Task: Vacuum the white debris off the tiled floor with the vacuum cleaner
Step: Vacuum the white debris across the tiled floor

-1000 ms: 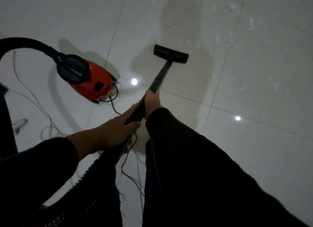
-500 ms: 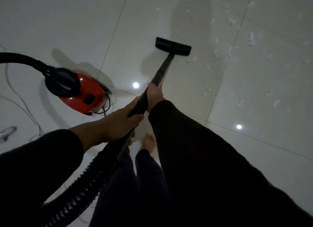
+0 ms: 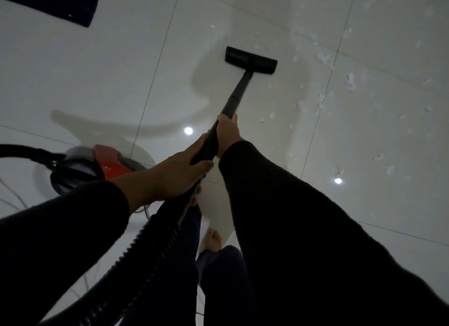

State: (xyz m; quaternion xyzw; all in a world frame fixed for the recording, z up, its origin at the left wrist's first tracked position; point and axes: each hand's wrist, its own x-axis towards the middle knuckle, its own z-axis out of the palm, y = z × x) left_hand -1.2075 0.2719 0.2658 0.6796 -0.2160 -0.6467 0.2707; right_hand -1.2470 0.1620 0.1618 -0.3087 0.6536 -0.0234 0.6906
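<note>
The black vacuum wand (image 3: 237, 94) runs from my hands up to the flat black floor head (image 3: 251, 60), which lies on the white tiled floor (image 3: 97, 70). My right hand (image 3: 227, 133) grips the wand higher up; my left hand (image 3: 175, 175) grips it lower, where the ribbed black hose (image 3: 136, 252) begins. White debris (image 3: 320, 102) is scattered on the tiles to the right of the head. The red canister (image 3: 109, 160) sits at the left, partly behind my left arm.
A dark mat (image 3: 73, 5) lies at the top left corner. Thin cables (image 3: 14, 199) trail on the floor at the left edge. My bare foot (image 3: 213, 240) and dark trousers show below the hands. Two ceiling-light reflections shine on the tiles.
The view has shifted forward over the floor. The floor head has moved ahead toward the debris patch, and the red canister now sits lower left, closer to my left arm. Both hands keep their grip.
</note>
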